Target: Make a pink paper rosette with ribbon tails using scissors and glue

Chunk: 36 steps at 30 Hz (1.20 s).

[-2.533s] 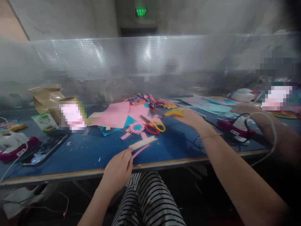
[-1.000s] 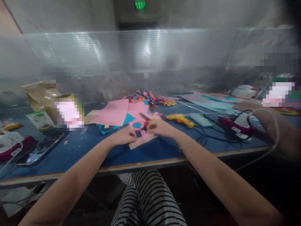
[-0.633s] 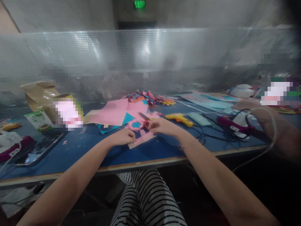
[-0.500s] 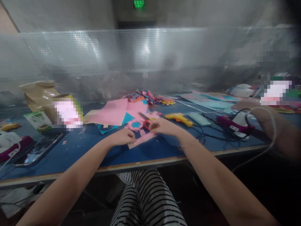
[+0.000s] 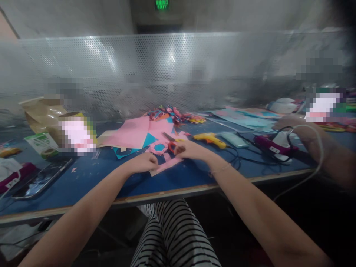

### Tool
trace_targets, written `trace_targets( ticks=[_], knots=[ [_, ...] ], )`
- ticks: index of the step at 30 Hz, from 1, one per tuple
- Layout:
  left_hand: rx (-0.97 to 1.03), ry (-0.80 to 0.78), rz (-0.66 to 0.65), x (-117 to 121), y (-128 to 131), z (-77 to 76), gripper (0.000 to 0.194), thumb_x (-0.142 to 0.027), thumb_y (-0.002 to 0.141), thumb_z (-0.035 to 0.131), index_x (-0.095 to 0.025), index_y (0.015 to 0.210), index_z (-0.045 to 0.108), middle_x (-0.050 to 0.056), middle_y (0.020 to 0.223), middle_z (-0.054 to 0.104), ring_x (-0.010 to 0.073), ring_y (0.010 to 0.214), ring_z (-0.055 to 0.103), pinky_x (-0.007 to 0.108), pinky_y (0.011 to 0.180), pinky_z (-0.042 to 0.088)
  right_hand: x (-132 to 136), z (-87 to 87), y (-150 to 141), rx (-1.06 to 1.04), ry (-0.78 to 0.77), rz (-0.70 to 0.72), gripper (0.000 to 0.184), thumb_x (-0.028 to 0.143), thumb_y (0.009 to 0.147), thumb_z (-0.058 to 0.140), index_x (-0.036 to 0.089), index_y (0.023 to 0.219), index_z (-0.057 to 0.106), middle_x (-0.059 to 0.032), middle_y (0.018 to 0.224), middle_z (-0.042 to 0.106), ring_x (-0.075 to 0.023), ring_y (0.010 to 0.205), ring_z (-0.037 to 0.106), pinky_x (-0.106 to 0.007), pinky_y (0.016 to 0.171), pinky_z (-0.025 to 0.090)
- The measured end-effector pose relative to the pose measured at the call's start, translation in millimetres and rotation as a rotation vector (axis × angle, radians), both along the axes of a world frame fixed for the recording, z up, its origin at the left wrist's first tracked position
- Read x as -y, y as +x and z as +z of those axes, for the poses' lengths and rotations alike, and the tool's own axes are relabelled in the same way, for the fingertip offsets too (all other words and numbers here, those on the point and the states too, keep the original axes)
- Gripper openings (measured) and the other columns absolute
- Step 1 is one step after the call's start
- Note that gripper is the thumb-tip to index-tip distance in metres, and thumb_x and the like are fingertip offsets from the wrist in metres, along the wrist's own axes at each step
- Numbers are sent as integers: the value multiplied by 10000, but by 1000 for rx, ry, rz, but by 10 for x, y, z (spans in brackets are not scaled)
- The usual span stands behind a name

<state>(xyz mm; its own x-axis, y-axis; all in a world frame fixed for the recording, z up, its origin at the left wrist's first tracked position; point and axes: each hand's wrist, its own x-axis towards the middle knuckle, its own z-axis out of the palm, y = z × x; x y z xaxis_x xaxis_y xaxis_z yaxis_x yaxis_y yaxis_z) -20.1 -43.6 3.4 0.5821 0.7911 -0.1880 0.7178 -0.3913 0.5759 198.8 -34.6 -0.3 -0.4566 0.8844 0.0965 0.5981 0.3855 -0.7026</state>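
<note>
A cream paper strip with a pink strip along it (image 5: pixel 167 166) lies at a slant on the blue table. My left hand (image 5: pixel 144 162) has its fingers closed at the strip's left end. At the right end my right hand (image 5: pixel 185 150) pinches the same paper. Just behind the strip is a pink paper ring with a blue centre (image 5: pixel 158 147). Scissors (image 5: pixel 170 140) lie behind my right hand, which hides part of their handles. To the right rests a yellow glue gun (image 5: pixel 210 140), touched by neither hand.
Pink paper sheets (image 5: pixel 125 132) and a heap of coloured paper scraps (image 5: pixel 169 113) lie farther back. A phone (image 5: pixel 41 180) is at the left. On the right are a purple power strip (image 5: pixel 275 147), cables and another person's arm (image 5: pixel 319 148).
My right hand has put the glue gun down on the table and come to the strip's right end. The pink strip now lies along the cream one. Lately both hands hold nearly still.
</note>
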Motion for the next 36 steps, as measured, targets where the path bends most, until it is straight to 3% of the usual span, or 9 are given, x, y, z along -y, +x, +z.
trace_targets(
  ticks=[9, 15, 23, 36],
  knots=[
    [-24, 0, 5, 64, 31, 73, 154, -270, 601, 456, -160, 502, 500, -13, 519, 445, 109, 549, 393, 227, 506, 277, -36, -44, 16, 36, 42, 21, 109, 179, 580, 558, 124, 674, 568, 4, 609, 542, -87, 559, 481, -208, 531, 351],
    [-29, 33, -9, 49, 31, 46, 159, -265, 595, 456, -159, 477, 460, -23, 493, 381, 98, 523, 348, 226, 487, 259, -35, -51, 13, 33, 38, 17, 110, 169, 577, 563, 126, 678, 562, 7, 623, 545, -84, 561, 482, -204, 532, 355],
    [-73, 36, 0, 74, 43, 84, 158, -267, 601, 448, -160, 488, 480, -17, 503, 419, 105, 532, 370, 229, 494, 262, 12, -4, -17, 41, 4, 2, 84, 133, 581, 559, 124, 664, 548, 6, 631, 546, -82, 568, 485, -203, 546, 367],
    [-108, 95, 17, 118, 72, 90, 172, -255, 597, 458, -165, 452, 436, -20, 478, 388, 105, 504, 350, 241, 476, 230, -19, -43, -10, 58, 70, 11, 87, 148, 576, 571, 133, 661, 560, 0, 684, 526, -88, 609, 474, -209, 569, 368]
  ],
)
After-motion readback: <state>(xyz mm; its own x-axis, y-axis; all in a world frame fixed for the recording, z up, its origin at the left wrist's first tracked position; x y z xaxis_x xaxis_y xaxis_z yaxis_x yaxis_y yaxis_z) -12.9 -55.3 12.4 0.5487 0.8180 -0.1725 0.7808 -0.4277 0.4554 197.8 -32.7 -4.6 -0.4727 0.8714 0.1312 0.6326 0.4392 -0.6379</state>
